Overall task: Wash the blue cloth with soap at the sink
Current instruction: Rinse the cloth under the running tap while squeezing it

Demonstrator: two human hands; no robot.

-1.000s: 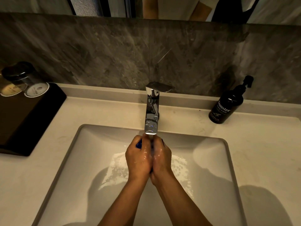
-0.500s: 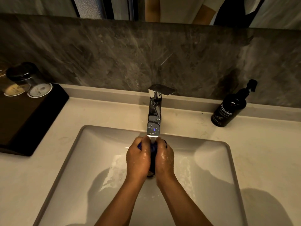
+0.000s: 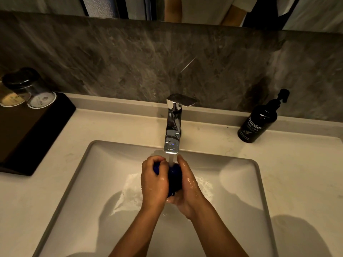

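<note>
The blue cloth (image 3: pixel 174 178) is bunched into a wet wad between my two hands, over the middle of the white sink (image 3: pixel 89 175). My left hand (image 3: pixel 154 182) curls around its left side, fingers closed over the top. My right hand (image 3: pixel 188 184) presses flat against its right side, fingers pointing up. Water runs from the chrome tap (image 3: pixel 172 130) straight onto the cloth. Most of the cloth is hidden by my hands. A black pump bottle of hand wash (image 3: pixel 258 123) stands on the counter at the back right.
A black tray (image 3: pixel 31 130) sits on the left of the counter with two upturned glasses (image 3: pixel 31 89) on paper covers. Water and foam spread over the sink floor under my hands. A grey stone backsplash and a mirror rise behind the tap.
My hands have parted a little around the cloth, so more blue shows between them. The left fingers have curled over the top and the right hand has opened flatter.
</note>
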